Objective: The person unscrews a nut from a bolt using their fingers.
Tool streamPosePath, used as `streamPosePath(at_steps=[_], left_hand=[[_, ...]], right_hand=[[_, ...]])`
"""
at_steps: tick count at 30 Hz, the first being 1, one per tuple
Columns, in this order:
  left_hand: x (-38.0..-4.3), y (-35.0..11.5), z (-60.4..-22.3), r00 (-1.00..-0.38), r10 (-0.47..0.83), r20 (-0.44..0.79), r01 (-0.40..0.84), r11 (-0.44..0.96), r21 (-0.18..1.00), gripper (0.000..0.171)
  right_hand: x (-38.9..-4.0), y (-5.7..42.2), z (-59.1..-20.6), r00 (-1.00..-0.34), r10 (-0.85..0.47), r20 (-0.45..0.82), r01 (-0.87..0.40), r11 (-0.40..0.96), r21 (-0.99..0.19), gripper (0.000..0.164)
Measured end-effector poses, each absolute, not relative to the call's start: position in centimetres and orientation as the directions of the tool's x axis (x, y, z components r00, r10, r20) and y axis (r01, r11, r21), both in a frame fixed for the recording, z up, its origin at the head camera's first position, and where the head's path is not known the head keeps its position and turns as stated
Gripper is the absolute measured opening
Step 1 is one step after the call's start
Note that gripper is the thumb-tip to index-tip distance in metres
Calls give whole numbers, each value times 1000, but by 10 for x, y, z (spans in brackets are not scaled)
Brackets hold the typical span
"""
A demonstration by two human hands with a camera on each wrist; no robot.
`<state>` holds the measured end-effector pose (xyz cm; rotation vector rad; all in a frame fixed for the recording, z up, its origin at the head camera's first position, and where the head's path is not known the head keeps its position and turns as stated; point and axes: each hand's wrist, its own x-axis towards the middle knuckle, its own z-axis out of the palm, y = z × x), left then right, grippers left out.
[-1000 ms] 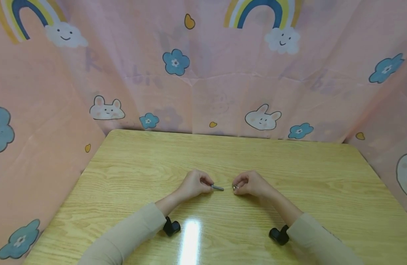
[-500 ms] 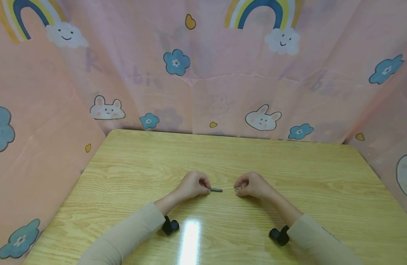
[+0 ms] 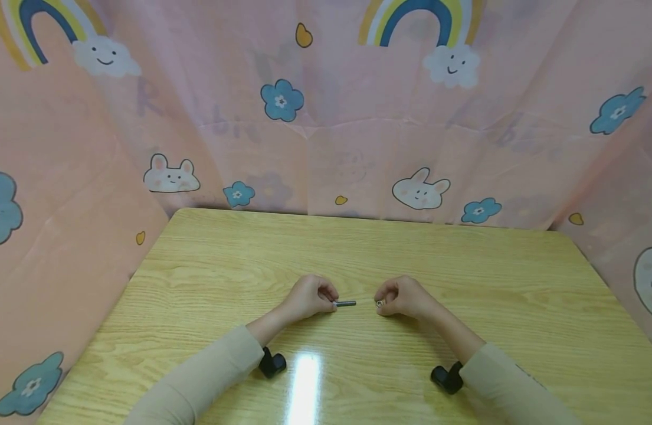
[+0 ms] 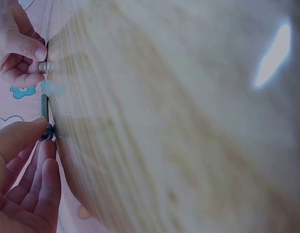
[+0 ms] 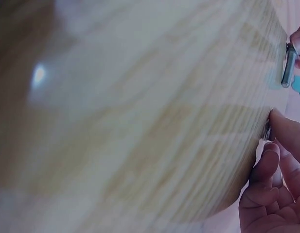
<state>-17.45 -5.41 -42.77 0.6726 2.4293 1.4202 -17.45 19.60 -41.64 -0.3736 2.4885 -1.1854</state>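
My left hand (image 3: 308, 294) pinches a bolt (image 3: 347, 303) by its head, and the shank points right, nearly level. In the left wrist view the bolt (image 4: 44, 107) shows a threaded shank and a dark round head between thumb and fingers. Across a short gap, my right hand (image 3: 405, 295) holds a small metal nut (image 3: 379, 304) between thumb and fingertips, its hole visible in the head view. The nut (image 4: 45, 67) and the bolt's tip face each other, apart. In the right wrist view the fingers mostly cover the nut (image 5: 267, 130).
Both hands are over a wood-grain table (image 3: 241, 248). A printed pink cloth (image 3: 326, 153) hangs behind it and along the sides. Black wrist cameras, the left one (image 3: 273, 363) and the right one (image 3: 447, 378), sit below the sleeves. A bright reflection lies near the front.
Over the last second the bolt has swung from tilting down to nearly level. The left hand has shifted slightly left and the right hand slightly right, widening the gap.
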Motion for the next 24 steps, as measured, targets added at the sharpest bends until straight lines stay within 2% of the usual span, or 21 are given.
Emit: streamPosePath(at_steps=[14, 21, 24], left_hand=[[-176, -56, -428, -858, 514, 19, 245, 377, 893, 18], [-176, -60, -425, -865, 502, 1, 232, 398, 888, 22], [-174, -68, -420, -878, 478, 31, 272, 445, 853, 27]], right_hand=[[-175, 200, -412, -886, -411, -213, -77, 584, -808, 25], [-176, 206, -401, -888, -420, -187, -109, 587, -802, 31], [-174, 213, -394, -896, -418, -148, -157, 612, -775, 35]])
